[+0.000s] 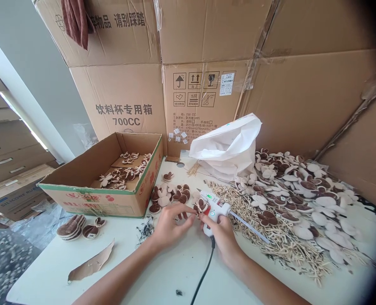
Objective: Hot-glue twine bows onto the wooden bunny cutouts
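Observation:
My left hand [171,224] pinches a small cluster of dried mushroom-like caps [200,206] at its fingertips. My right hand [221,237] wraps around the grip of a white hot glue gun [215,212], with a long glue stick [249,226] running out of its back to the right. The gun's nozzle points left, close to the cluster, and my right fingers nearly touch it. Just beyond my hands lies a loose heap of brown-and-cream caps [167,197]. Fine pale fibres [264,220] spread to the right of the gun.
A cardboard box [89,199] holding finished clusters stands at the left of the white table [162,279]. A large pile of caps [296,190] lies at right, behind it a white plastic sack [226,148]. A black cord [203,271] trails toward the front edge. Flattened cartons line the wall.

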Demonstrator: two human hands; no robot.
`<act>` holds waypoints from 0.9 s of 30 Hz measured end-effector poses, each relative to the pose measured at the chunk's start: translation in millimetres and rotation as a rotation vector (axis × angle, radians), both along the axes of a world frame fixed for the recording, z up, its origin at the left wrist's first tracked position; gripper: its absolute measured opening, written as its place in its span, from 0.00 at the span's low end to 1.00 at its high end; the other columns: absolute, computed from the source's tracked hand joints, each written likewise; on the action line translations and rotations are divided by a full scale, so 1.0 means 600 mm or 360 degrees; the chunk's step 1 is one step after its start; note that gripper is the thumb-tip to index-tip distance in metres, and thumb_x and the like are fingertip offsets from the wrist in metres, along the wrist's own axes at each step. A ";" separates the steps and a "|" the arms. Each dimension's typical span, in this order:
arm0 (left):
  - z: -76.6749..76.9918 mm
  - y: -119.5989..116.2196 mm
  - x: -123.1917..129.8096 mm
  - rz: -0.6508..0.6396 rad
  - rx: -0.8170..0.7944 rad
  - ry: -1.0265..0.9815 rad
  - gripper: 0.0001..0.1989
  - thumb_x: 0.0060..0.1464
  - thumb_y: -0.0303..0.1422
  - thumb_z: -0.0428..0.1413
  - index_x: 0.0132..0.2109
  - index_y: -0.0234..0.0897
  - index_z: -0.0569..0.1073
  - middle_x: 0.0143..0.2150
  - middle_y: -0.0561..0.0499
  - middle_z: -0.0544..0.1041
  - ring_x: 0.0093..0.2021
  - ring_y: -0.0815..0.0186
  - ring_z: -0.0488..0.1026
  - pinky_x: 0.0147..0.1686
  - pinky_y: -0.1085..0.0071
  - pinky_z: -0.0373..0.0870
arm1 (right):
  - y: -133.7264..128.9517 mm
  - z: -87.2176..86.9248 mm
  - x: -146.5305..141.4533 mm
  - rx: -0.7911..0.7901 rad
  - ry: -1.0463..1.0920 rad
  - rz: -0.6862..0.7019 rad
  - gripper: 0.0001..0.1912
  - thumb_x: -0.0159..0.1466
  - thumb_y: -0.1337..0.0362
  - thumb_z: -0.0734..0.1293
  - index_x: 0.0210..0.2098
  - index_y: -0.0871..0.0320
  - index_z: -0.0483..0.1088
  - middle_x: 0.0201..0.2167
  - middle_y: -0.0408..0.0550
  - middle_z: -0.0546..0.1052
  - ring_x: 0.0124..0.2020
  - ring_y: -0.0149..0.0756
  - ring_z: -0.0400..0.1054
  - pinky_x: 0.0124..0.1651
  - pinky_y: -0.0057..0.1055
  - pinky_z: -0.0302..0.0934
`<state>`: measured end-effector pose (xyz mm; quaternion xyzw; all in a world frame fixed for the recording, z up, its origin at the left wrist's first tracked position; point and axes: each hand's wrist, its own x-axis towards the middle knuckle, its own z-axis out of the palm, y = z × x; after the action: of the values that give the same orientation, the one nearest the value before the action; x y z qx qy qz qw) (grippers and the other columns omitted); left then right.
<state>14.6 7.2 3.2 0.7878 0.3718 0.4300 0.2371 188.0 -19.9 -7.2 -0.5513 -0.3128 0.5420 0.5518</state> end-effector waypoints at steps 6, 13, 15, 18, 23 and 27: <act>0.003 0.000 -0.002 0.0130 -0.0284 -0.0232 0.14 0.59 0.38 0.61 0.50 0.39 0.73 0.48 0.46 0.78 0.39 0.64 0.74 0.38 0.69 0.72 | 0.000 -0.003 0.003 0.0084 0.0084 0.0082 0.15 0.53 0.54 0.77 0.29 0.59 0.75 0.21 0.44 0.74 0.25 0.35 0.64 0.29 0.31 0.57; 0.005 -0.004 0.016 -0.0418 -0.0949 -0.0595 0.15 0.63 0.46 0.58 0.44 0.37 0.72 0.35 0.48 0.82 0.38 0.61 0.79 0.41 0.66 0.74 | -0.003 0.000 0.002 0.0067 0.0147 0.0120 0.15 0.52 0.55 0.78 0.29 0.59 0.76 0.21 0.45 0.74 0.25 0.36 0.65 0.29 0.31 0.57; 0.006 -0.006 0.018 -0.0477 -0.1033 -0.0693 0.15 0.63 0.45 0.58 0.41 0.37 0.71 0.34 0.48 0.82 0.37 0.61 0.80 0.39 0.67 0.74 | -0.003 -0.001 0.002 0.0070 0.0168 0.0134 0.16 0.51 0.55 0.79 0.31 0.59 0.77 0.22 0.45 0.75 0.25 0.36 0.65 0.29 0.31 0.58; 0.006 -0.005 0.015 -0.0448 -0.1035 -0.0713 0.14 0.64 0.44 0.57 0.39 0.36 0.71 0.34 0.49 0.81 0.36 0.63 0.78 0.37 0.69 0.72 | -0.001 -0.002 0.002 0.0084 0.0179 0.0126 0.16 0.52 0.55 0.79 0.32 0.59 0.77 0.23 0.45 0.75 0.25 0.35 0.65 0.28 0.31 0.58; 0.010 -0.003 0.009 -0.0241 -0.0878 -0.0627 0.16 0.64 0.44 0.57 0.37 0.35 0.73 0.33 0.50 0.77 0.33 0.67 0.71 0.34 0.72 0.67 | -0.001 0.004 0.003 0.0139 0.0156 0.0116 0.15 0.54 0.53 0.77 0.31 0.58 0.76 0.23 0.46 0.75 0.24 0.35 0.65 0.27 0.31 0.58; 0.032 -0.021 0.000 -0.0047 -0.0595 -0.0554 0.22 0.68 0.45 0.50 0.31 0.35 0.74 0.28 0.51 0.72 0.29 0.69 0.65 0.31 0.72 0.63 | -0.007 0.016 0.001 0.0241 0.0109 0.0135 0.14 0.57 0.53 0.75 0.33 0.57 0.75 0.25 0.45 0.75 0.25 0.35 0.65 0.27 0.30 0.59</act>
<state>14.6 -5.2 22.5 0.6498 0.3868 0.4795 0.4452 188.7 -24.0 2.4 -0.4754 -0.3568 0.5581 0.5789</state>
